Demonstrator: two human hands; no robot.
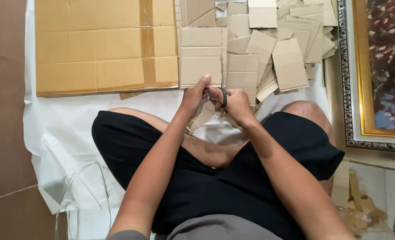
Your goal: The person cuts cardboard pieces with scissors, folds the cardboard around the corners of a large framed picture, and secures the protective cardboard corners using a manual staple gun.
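Observation:
My left hand [194,94] pinches the near edge of a long cardboard piece [200,55] that stretches away from me. My right hand [236,103] grips black-handled scissors [223,96] right beside the left hand, with fingers through the loop. The blades are hidden behind my hands and the cardboard. Small cardboard strips [202,118] hang just below my hands, over my crossed legs in black shorts.
A large flattened cardboard box [99,46] lies at the far left on a white sheet [59,129]. Several cut cardboard rectangles [277,44] are piled at the far right. An ornate framed picture [375,71] stands along the right edge. Cardboard scraps [357,204] lie at lower right.

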